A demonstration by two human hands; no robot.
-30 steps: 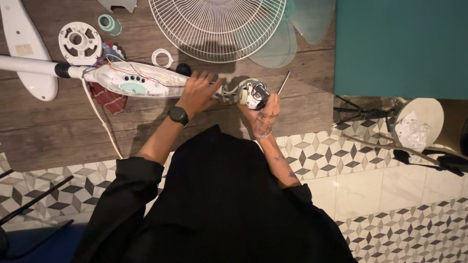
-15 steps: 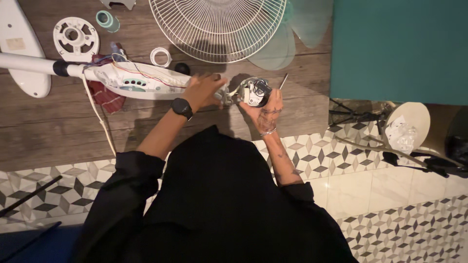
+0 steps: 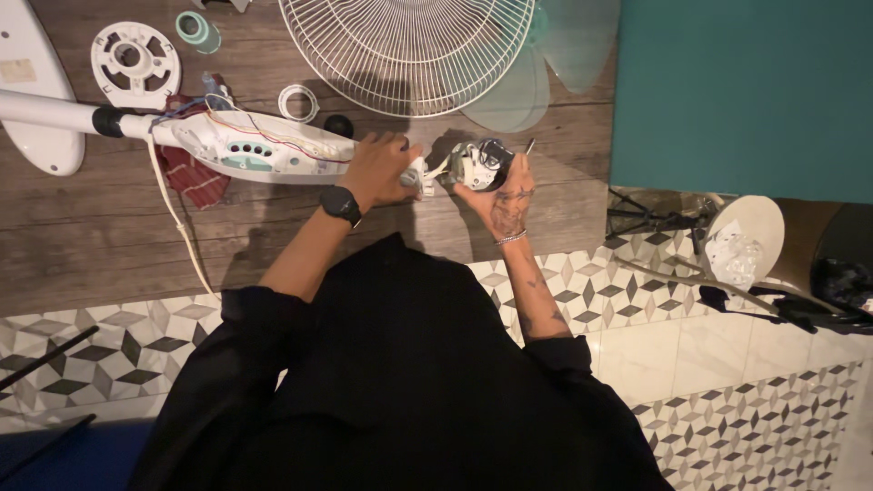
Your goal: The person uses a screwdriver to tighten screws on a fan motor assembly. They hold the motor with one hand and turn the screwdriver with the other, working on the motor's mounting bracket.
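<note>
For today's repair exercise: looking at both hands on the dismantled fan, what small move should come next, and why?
Probably steady the white fan housing with the left hand and ease the motor, cupped in the right hand, gently away. The two sit close together over the wooden surface, seemingly joined by wires, so pulling hard might strain them.

A small pale rectangular label (image 3: 18,71) sits on the white oval base piece (image 3: 32,100) at the far left of the wooden floor. A black watch (image 3: 342,202) with a dark, unlit round face is worn on the person's left wrist. No packages, signs or other screens show.
</note>
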